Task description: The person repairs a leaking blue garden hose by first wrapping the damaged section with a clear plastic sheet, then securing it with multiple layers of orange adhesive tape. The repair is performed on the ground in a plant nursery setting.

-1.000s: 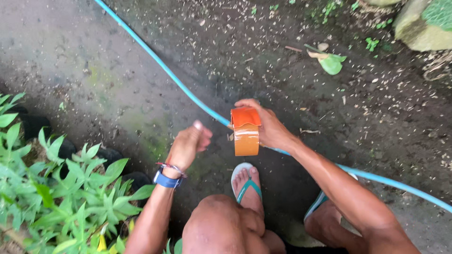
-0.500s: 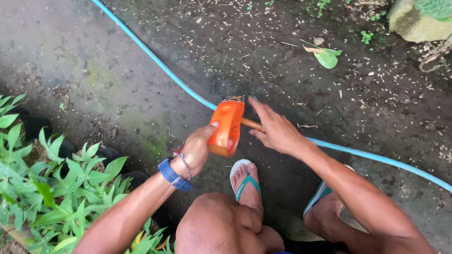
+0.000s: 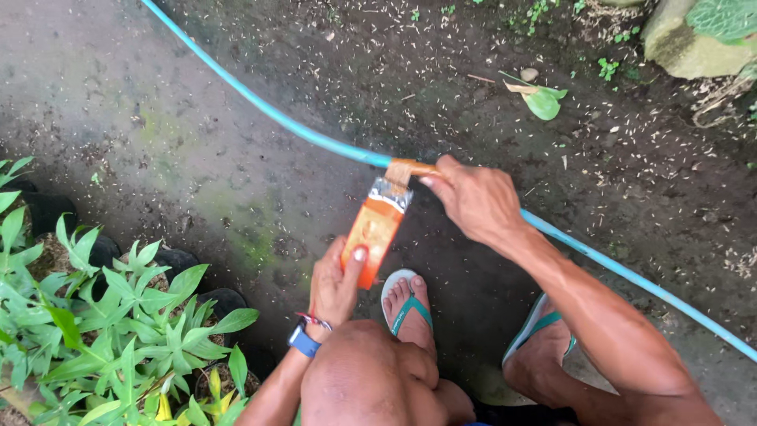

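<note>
Bare dirt ground (image 3: 236, 118) filled most of the head view, scattered with small seed husks. A blue hose (image 3: 276, 118) ran across it on a long diagonal, from upper left down to lower right, passing under the right hand. Potted green plants (image 3: 102, 331) sat at lower left, well apart from the hose; a stone (image 3: 686, 47) sat at the upper right corner, with a fallen green leaf (image 3: 544, 102) near it. The person crouched, flip-flops (image 3: 406, 308) on both feet, just below the work. Right hand (image 3: 477, 201) lay on top of the hose, grip closed round it, thumb pressing a brown tape end (image 3: 406, 170) wrapped on the hose. From that wrap the orange tape roll (image 3: 374, 233) hung down and to the left, seen edge-on, its long side nearly crosswise to the hose axis, silvery strip at its upper end touching the wrap. Left hand (image 3: 335, 288) held the roll at its lower end, grip narrow, thumb on the orange face. The left hand was on the roll itself, the right one was nearer the hose. A blue wristband (image 3: 303, 341) showed on the left wrist.
</note>
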